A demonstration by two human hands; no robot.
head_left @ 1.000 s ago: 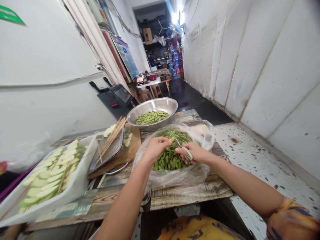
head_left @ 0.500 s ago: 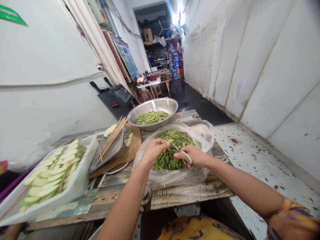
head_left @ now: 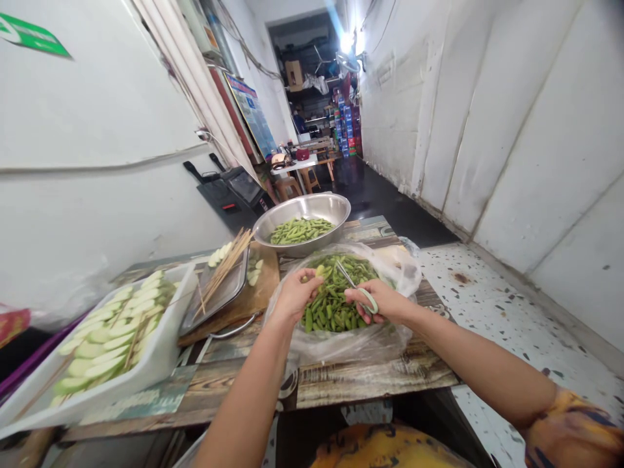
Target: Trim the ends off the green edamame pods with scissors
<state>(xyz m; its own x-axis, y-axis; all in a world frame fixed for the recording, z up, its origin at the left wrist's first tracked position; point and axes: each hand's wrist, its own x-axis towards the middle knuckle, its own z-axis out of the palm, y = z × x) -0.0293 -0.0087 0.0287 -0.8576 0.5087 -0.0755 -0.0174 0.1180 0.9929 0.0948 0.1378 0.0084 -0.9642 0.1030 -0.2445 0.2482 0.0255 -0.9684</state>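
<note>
My left hand (head_left: 298,294) pinches a yellowish-green pod (head_left: 320,270) between thumb and fingers, over the left side of an open clear plastic bag (head_left: 407,276). Many green pods (head_left: 336,309) fill the bag. My right hand (head_left: 377,302) is closed around the pale green handles of scissors (head_left: 347,275), whose blades point up and left over the pods, apart from the pod in my left hand. Behind the bag stands a wide metal bowl (head_left: 336,209) with more green pods (head_left: 299,230) in it.
At the left, a white tray (head_left: 168,348) holds pale green slices on sticks. Between it and the bag, a metal tray (head_left: 234,286) with wooden skewers (head_left: 227,263) rests on a wooden board (head_left: 269,276). A black device (head_left: 234,192) stands behind.
My left hand has moved slightly left with the pod, away from the scissors. The scissors' blades have turned more upright. The whole view has shifted a little.
</note>
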